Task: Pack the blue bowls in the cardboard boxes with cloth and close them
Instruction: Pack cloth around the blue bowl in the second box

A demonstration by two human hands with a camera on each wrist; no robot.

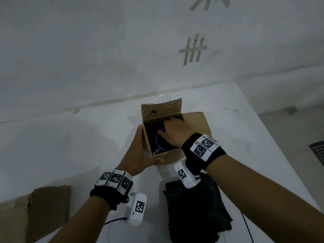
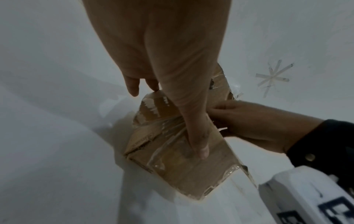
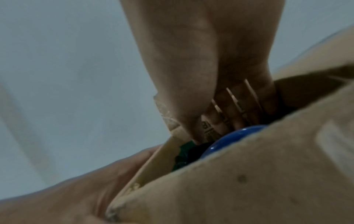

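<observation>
An open cardboard box [image 1: 147,137] stands mid-table, its far flap [image 1: 161,109] raised. It is lined with dark cloth [image 1: 150,130], and a blue bowl [image 1: 162,143] sits inside on the cloth. My right hand [image 1: 175,132] reaches into the box and holds the bowl, thumb on its left rim, fingers down past its far rim. In the right wrist view the bowl [image 3: 237,134] shows below the fingers [image 3: 235,106], beside the cloth [image 3: 193,153]. My left hand [image 1: 138,151] braces the box's near-left corner, fingers flat along the side wall. Its thumb [image 2: 199,144] lies straight across the taped front [image 2: 172,166].
A stack of black cloths [image 1: 194,207] lies on the white table near my right forearm. A second cardboard box [image 1: 35,211] sits at the near left. The open box's right flap [image 1: 196,123] lies spread outward. The wall runs close behind, and the table's edge [image 1: 280,155] falls off at the right.
</observation>
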